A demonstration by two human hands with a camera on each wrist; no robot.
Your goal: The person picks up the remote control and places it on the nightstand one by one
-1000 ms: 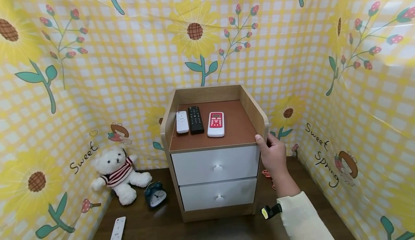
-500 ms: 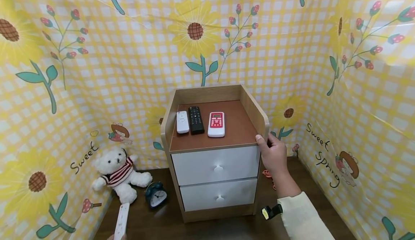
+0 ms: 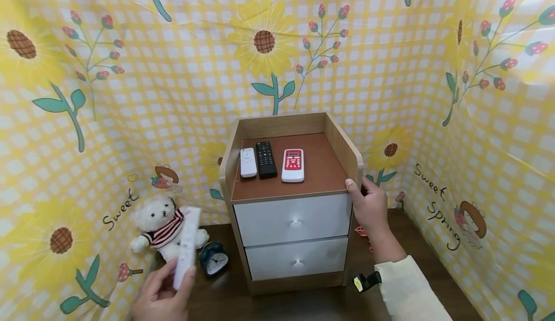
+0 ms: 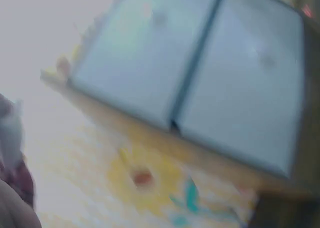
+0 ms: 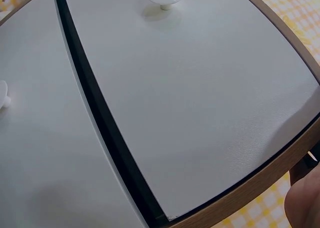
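Observation:
In the head view my left hand (image 3: 162, 292) pinches a white remote control (image 3: 187, 246) between thumb and fingers, held up in front of the teddy bear (image 3: 158, 220). My right hand (image 3: 370, 205) grips the right front edge of a small wooden cabinet (image 3: 299, 289), thumb on the front and fingers behind the side panel. On the brown cabinet top lie a white remote (image 3: 248, 163), a black remote (image 3: 266, 160) and a red-and-white remote (image 3: 293, 166). The left wrist view is blurred; the right wrist view shows the two white drawer fronts (image 5: 190, 87) and part of the right hand.
A dark alarm clock (image 3: 214, 259) stands on the dark wooden floor (image 3: 295, 306) between the bear and the cabinet. An orange cord (image 3: 362, 233) lies right of the cabinet. Yellow checked cloth (image 3: 199, 70) with sunflowers covers the walls on three sides.
My left hand has come into view and lifted the white remote off the floor, up and to the right. My right hand keeps its grip on the cabinet; the view has shifted slightly.

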